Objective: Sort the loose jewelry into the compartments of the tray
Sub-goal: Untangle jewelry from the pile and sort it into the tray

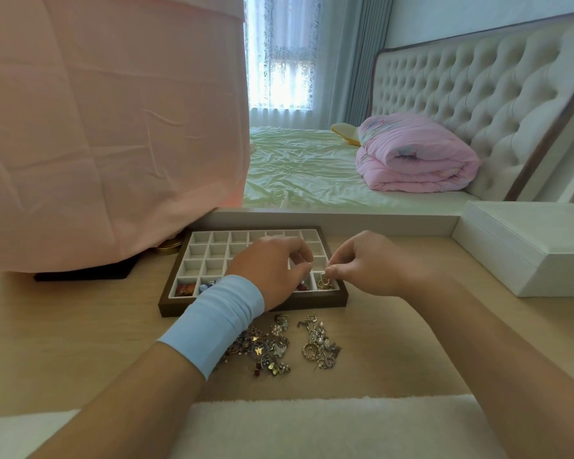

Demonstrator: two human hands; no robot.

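Wooden tray (212, 308) sitting mid-desk. Loose jewelry pile (279, 346) lying just in front of tray. Left hand (272, 270), right hand (368, 263) hovering over tray's near-right compartments, both pinching shut on small earring (323, 276) between them.

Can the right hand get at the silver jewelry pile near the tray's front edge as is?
Probably yes. The right hand hovers over the tray, pinching a small piece, and the silver pile lies uncovered on the desk just below it. The left forearm crosses the other pile only.
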